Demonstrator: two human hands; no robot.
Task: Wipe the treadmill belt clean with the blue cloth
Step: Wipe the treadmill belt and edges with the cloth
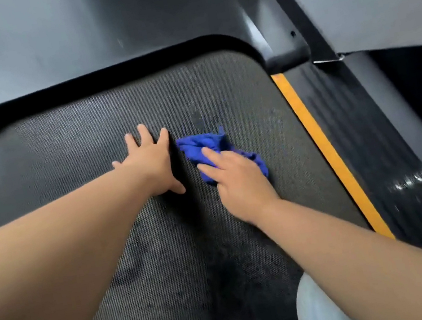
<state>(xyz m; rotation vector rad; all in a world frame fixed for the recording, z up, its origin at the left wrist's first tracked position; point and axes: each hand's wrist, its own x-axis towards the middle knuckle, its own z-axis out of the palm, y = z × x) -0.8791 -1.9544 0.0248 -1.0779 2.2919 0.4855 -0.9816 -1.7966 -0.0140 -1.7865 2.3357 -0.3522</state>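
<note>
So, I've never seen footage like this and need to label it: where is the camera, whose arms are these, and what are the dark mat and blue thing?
There is one picture, taken by a camera worn on a person's head, looking down at their own bare arms. The dark textured surface is a treadmill belt, with a yellow stripe along its right edge. The left hand lies flat and spread on the belt. The right hand presses a crumpled blue cloth down onto the belt. No robot is here.
</note>
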